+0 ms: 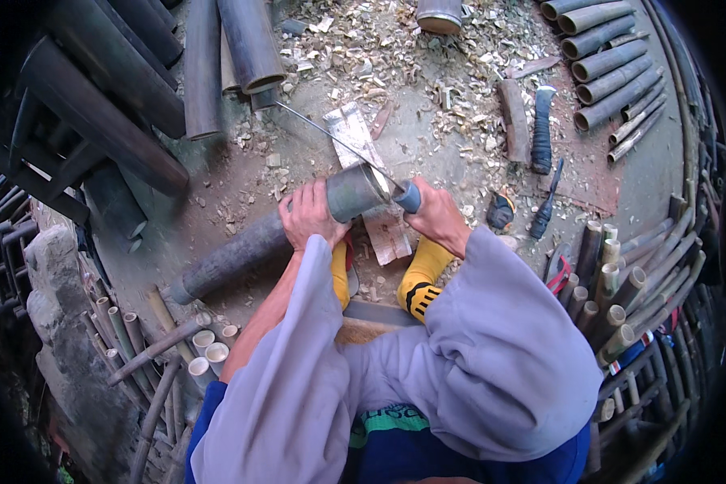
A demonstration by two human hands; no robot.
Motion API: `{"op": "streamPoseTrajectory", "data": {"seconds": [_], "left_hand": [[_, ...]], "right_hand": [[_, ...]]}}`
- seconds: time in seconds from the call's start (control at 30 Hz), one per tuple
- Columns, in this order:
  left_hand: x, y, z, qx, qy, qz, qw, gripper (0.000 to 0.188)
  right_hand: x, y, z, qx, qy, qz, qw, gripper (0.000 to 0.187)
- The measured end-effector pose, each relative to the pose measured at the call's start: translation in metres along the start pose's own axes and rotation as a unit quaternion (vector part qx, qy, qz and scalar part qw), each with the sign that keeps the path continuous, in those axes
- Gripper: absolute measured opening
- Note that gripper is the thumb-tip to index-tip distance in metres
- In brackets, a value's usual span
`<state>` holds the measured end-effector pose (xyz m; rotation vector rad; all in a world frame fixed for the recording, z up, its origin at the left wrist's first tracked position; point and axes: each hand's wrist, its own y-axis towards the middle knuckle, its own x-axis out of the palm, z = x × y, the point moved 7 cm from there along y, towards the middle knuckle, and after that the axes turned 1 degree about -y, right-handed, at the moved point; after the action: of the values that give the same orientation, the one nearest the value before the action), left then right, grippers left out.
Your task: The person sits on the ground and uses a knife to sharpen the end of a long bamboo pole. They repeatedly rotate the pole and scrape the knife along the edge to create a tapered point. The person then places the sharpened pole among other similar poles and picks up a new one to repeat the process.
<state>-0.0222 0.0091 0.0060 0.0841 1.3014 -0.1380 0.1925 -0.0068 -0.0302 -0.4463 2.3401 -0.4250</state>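
Note:
A thick, dark bamboo tube (246, 252) lies slantwise before me, its open end raised over a pale wooden board (387, 234). My left hand (310, 214) wraps over the tube a little behind that end and grips it. In my right hand (436, 214) is the blue-grey handle of a saw (323, 129). Its long, thin blade appears edge-on and crosses at the tube's open end; I cannot make out the teeth, nor whether the blade touches the rim. My feet in yellow socks (424, 278) flank the board.
Wood chips (363, 48) cover the ground ahead. A machete-like knife with a wrapped handle (543, 129), a thin dark-handled tool (547, 202) and a tape measure (501, 210) lie to the right. Bamboo tubes (617, 97) line the far right; large tubes (105, 121) lean at left.

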Motion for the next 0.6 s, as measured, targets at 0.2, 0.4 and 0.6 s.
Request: {"op": "streamPoseTrajectory", "data": {"seconds": [0.2,0.4,0.6], "left_hand": [[-0.002,-0.012,0.0,-0.004,0.02,0.034,0.999,0.076],[0.0,-0.004,0.003,-0.009,0.006,0.012,1.0,0.078],[-0.002,-0.011,-0.001,-0.009,0.014,0.049,0.999,0.078]], "right_hand": [[-0.034,-0.026,-0.062,-0.11,0.144,0.088,0.98,0.036],[-0.005,-0.004,-0.01,0.033,-0.038,-0.03,0.998,0.036],[-0.038,-0.025,-0.065,-0.14,0.159,0.101,0.972,0.035]]}}
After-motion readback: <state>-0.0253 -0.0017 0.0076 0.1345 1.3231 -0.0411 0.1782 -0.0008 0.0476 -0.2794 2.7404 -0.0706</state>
